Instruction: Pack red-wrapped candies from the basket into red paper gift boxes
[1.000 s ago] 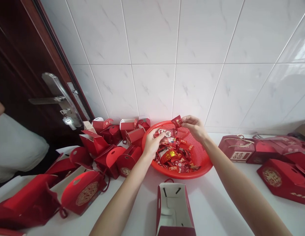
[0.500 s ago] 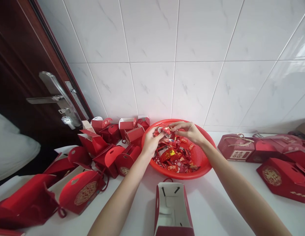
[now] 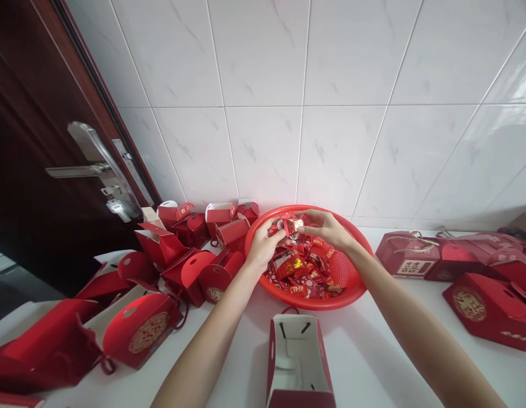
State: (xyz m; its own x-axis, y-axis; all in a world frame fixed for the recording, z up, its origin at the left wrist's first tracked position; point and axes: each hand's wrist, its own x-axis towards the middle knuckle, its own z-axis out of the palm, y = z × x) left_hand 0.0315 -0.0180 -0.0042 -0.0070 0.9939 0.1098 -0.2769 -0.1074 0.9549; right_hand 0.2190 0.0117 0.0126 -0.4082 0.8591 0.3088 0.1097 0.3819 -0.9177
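Observation:
Over the back of a red plastic basket [image 3: 351,286], my left hand [image 3: 263,243] is closed on wrapped candies [image 3: 291,225]. My right hand [image 3: 324,228] meets it from the right, its fingers pinched on a shiny red-and-gold candy at the same cluster. Beneath both hands, many red wrapped candies [image 3: 303,275] lie in the basket, mostly in its left and front part. In front of the basket stands an open red box [image 3: 299,360] with a white inside; no candy shows in it.
Several open red boxes [image 3: 144,328] crowd the left side of the white table [image 3: 241,362]. More red boxes [image 3: 487,309] stand at the right. A tiled wall [image 3: 263,153] rises behind, and a dark door [image 3: 29,141] with a metal handle is at the left.
My right hand has moved slightly left and down onto the candies, and a gold-coloured wrapper now shows between the hands. The pale shape at the far left is gone.

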